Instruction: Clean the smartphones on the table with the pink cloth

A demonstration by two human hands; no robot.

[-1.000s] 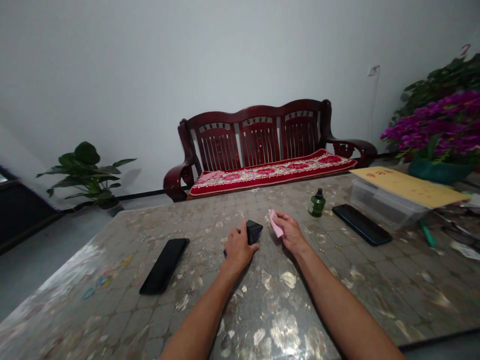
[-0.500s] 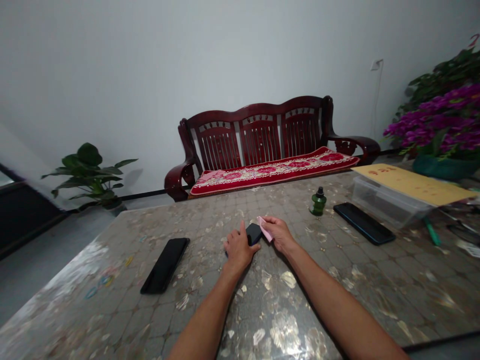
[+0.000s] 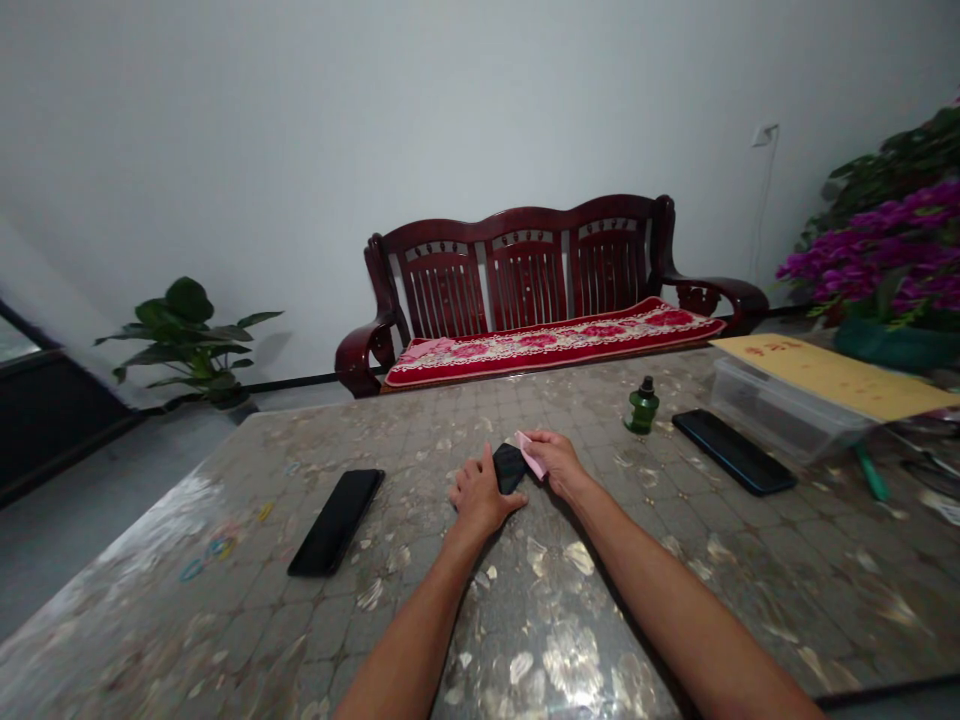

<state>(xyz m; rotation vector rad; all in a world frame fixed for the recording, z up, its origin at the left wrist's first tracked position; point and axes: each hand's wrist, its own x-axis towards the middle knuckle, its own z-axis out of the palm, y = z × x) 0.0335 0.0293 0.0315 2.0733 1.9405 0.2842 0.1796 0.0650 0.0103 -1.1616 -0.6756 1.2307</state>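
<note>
A dark phone (image 3: 510, 467) lies on the patterned tabletop in front of me, partly covered by my left hand (image 3: 480, 494). That hand grips it across its left part, thumb along the near edge and fingers on the far side. My right hand (image 3: 556, 462) pinches a folded pink cloth (image 3: 531, 457) at the phone's right end; whether the cloth touches the screen I cannot tell. Another black phone (image 3: 336, 522) rests to the left of my hands. Off to the right stand a small green bottle (image 3: 641, 406) with a black cap and a third phone (image 3: 733, 452).
A clear plastic box (image 3: 784, 412) with a yellow envelope (image 3: 840, 375) on top sits at the right, near a green-handled tool (image 3: 871, 474) and purple flowers (image 3: 892, 250). Small coloured bands (image 3: 219, 547) lie at the left. Behind the table is a wooden bench (image 3: 525, 270).
The view has shifted slightly, so the scene appears a little farther right. Both hands keep nearly the same place, the left on the phone and the right with the pink cloth at its end.
</note>
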